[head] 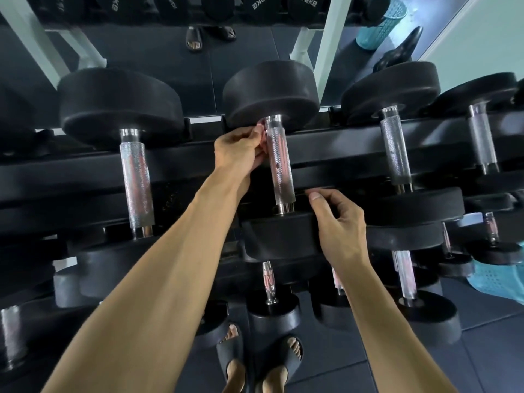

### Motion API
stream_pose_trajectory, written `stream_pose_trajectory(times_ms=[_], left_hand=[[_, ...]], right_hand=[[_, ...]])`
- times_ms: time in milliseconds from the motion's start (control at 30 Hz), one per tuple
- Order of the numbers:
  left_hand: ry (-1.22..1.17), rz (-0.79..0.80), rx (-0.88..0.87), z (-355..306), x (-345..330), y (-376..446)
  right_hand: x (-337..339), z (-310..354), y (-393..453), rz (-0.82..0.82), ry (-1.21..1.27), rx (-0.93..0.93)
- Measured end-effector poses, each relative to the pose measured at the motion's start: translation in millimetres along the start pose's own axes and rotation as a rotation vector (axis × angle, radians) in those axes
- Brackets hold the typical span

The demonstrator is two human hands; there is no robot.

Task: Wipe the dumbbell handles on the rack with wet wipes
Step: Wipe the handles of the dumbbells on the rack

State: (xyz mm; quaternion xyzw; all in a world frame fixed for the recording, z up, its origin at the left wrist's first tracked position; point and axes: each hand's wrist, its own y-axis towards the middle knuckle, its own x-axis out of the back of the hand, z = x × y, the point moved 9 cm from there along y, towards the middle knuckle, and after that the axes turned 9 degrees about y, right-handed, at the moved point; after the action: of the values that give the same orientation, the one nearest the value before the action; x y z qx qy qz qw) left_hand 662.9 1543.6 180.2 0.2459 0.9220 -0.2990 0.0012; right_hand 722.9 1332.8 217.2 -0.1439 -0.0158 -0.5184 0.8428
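Note:
The middle dumbbell lies on the top rack tier, with a knurled chrome handle (279, 163) between a far black head (272, 92) and a near black head (280, 236). My left hand (241, 150) is at the far end of that handle, on its left side. Its fingers pinch a small pale pinkish wet wipe (260, 131) against the metal. My right hand (337, 222) rests on the right edge of the near head, thumb on the rim and fingers curled around it.
More dumbbells lie left (136, 180) and right (395, 154) on the same black rack rail (71, 171), with smaller ones on the tiers below (269, 282). A mirror behind reflects the rack. A teal basket (496, 279) stands at the right. My sandalled feet (258, 361) are on the dark floor.

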Motion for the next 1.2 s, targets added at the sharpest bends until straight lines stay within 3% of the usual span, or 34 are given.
stream_pose_trajectory(times_ms=[67, 200, 400, 567, 767, 900, 1067, 1200], left_hand=[[-0.025, 0.046, 0.033, 3.9, -4.0, -4.6], [0.151, 0.148, 0.112, 35.3, 4.7, -33.4], [-0.093, -0.026, 0.101, 4.9, -7.5, -5.2], [0.152, 0.163, 0.181, 34.2, 0.9, -25.4], [0.164, 0.039, 0.122, 21.8, 4.5, -8.2], [-0.006, 0.146, 0.165, 26.4, -8.3, -8.7], [0.229, 0.213, 0.176, 49.6, 3.1, -22.0], [-0.100, 0.072, 0.131, 17.4, -0.4, 2.3]], right_hand=[[-0.8, -0.6, -0.4, 0.004, 0.004, 0.004], [-0.8, -3.0, 0.3, 0.005, -0.003, 0.017], [-1.1, -7.7, 2.1, 0.017, -0.014, 0.003], [0.0, -5.9, 0.7, 0.009, -0.040, 0.013], [-3.1, -0.7, -7.1, 0.038, -0.131, 0.043], [-4.2, -0.3, -10.5, 0.053, -0.157, 0.080], [-4.8, -1.3, -9.8, 0.072, -0.166, 0.057], [-3.7, -2.3, -9.1, 0.070, -0.167, 0.057]])
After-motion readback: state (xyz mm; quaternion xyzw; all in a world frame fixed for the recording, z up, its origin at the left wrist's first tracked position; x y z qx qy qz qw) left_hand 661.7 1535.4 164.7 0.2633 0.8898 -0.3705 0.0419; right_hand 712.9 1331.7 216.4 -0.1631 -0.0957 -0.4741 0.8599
